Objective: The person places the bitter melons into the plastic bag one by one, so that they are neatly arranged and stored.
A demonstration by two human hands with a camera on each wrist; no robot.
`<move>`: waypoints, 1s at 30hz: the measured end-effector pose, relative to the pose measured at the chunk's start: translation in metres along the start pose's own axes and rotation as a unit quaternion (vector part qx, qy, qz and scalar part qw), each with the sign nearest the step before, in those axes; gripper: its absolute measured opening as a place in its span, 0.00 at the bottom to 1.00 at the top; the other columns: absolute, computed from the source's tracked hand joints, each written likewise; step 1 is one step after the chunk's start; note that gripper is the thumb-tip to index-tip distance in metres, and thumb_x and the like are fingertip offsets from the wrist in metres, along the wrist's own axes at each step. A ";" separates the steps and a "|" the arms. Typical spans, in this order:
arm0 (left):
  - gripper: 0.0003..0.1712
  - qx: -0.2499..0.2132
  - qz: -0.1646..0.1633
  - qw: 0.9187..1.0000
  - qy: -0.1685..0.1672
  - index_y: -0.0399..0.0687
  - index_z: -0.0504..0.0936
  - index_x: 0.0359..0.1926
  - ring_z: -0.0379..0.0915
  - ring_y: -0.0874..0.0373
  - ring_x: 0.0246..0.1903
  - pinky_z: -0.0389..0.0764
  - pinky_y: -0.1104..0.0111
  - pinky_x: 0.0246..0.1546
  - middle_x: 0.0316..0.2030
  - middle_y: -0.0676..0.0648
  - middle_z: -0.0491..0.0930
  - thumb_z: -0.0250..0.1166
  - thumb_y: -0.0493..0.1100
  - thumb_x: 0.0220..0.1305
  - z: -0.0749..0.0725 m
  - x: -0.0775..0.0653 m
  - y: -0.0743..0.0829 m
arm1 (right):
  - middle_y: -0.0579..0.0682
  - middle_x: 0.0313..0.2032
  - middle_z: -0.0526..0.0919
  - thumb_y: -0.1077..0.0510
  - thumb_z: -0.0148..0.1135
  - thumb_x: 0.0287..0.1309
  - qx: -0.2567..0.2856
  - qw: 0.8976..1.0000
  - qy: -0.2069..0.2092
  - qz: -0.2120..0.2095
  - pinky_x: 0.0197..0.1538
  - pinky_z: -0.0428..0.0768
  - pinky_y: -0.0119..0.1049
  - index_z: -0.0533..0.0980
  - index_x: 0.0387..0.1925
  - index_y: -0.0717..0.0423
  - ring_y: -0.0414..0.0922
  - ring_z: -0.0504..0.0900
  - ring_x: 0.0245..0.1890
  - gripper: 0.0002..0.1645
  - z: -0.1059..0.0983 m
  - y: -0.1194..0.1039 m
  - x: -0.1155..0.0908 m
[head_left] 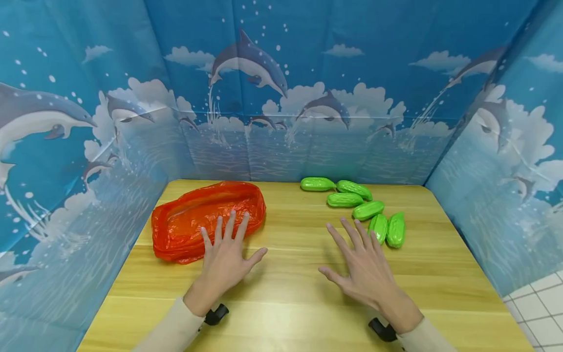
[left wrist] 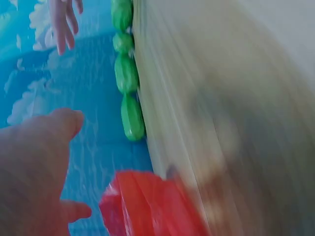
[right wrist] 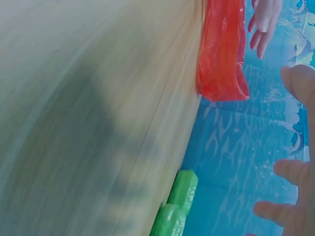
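Your left hand (head_left: 225, 264) and right hand (head_left: 366, 271) held nothing, fingers wide. The red plastic bag (head_left: 193, 220) sat near the surface's (head_left: 299, 293) far left corner; six green gourds (head_left: 344, 199) lay toward its far right, where a careless nudge risked rolling them.

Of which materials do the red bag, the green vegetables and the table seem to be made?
Red bag: thin plastic film, shiny; crinkles and bright glints suggest it.
Green vegetables: probably moulded plastic, glossy; the vivid, even green and sharp highlights hint at it.
Table: wood or wood-look laminate, satin; its pale grain leaves either open.
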State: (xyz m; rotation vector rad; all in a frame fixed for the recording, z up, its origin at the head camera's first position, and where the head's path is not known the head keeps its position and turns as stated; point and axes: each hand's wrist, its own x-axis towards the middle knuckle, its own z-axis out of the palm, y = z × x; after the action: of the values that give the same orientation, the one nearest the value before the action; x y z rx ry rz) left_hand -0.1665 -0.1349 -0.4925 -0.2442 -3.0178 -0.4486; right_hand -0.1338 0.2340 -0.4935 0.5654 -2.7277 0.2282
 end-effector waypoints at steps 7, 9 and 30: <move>0.60 0.007 -0.004 1.000 0.023 0.54 0.60 0.95 0.56 0.19 0.89 0.43 0.11 0.83 0.92 0.32 0.60 0.75 0.71 0.75 -0.006 0.010 -0.030 | 0.61 0.91 0.65 0.25 0.69 0.76 0.026 0.999 -0.024 -0.007 0.83 0.70 0.81 0.58 0.96 0.38 0.74 0.69 0.87 0.59 -0.003 -0.005 0.006; 0.57 0.009 -0.004 1.000 0.025 0.52 0.64 0.93 0.59 0.19 0.88 0.43 0.11 0.82 0.90 0.31 0.64 0.77 0.66 0.75 -0.007 0.011 -0.037 | 0.61 0.90 0.65 0.24 0.67 0.77 0.032 0.999 -0.019 -0.011 0.82 0.71 0.82 0.58 0.96 0.38 0.74 0.70 0.86 0.58 -0.001 -0.006 0.006; 0.21 0.006 0.065 0.998 0.020 0.39 0.92 0.66 0.93 0.35 0.62 0.74 0.23 0.79 0.60 0.36 0.95 0.79 0.38 0.76 0.000 0.019 -0.055 | 0.61 0.86 0.73 0.33 0.74 0.77 0.038 0.997 -0.010 -0.072 0.81 0.77 0.74 0.65 0.93 0.43 0.66 0.75 0.83 0.53 -0.002 -0.016 0.027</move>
State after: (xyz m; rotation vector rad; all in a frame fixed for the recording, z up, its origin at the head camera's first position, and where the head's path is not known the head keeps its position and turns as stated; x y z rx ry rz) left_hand -0.1945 -0.1845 -0.5058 -0.4212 -2.9426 -0.4176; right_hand -0.1495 0.2103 -0.4808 0.7852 -2.6918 0.2927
